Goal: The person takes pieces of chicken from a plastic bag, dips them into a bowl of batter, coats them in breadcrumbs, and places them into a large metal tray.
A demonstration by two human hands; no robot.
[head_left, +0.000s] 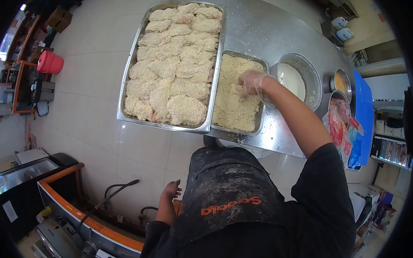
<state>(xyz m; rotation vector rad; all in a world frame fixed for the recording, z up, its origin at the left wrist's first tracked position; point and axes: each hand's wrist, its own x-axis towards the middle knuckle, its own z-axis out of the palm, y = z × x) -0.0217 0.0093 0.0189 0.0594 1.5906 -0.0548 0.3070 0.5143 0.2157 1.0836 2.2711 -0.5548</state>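
Crumbs (233, 107) fill the small tray (262, 121), and the right hand (253, 82), in a clear plastic glove, reaches into them near the tray's far right side. Its fingers are blurred and partly down in the crumbs; whether they are apart or together cannot be told. The left hand (172, 190) hangs off the surface (262, 27), beside the apron (227, 179), its fingers loosely curled and slightly apart.

Edges noted: left of the right fingers, the large tray (164, 127) runs close alongside the small tray, its rim forming the limit on that side. It carries rows of crumb-coated pieces (171, 68), and its near end overhangs the surface. Right of the fingers, the bowl (317, 82) of white liquid (291, 79) stands just beside the wrist, leaving a narrow margin. The crumb bed gives room toward the near end of the small tray; beyond its far end the surface continues.

Visibility: the right forearm passes over part of the surface and the bowl's near left side. Farther right, a metal bowl (340, 82) has orange-yellow contents, hard to identify. Below it, red and clear plastic packaging (339, 118) obscures its container. The left forearm is cut off by the sleeve.
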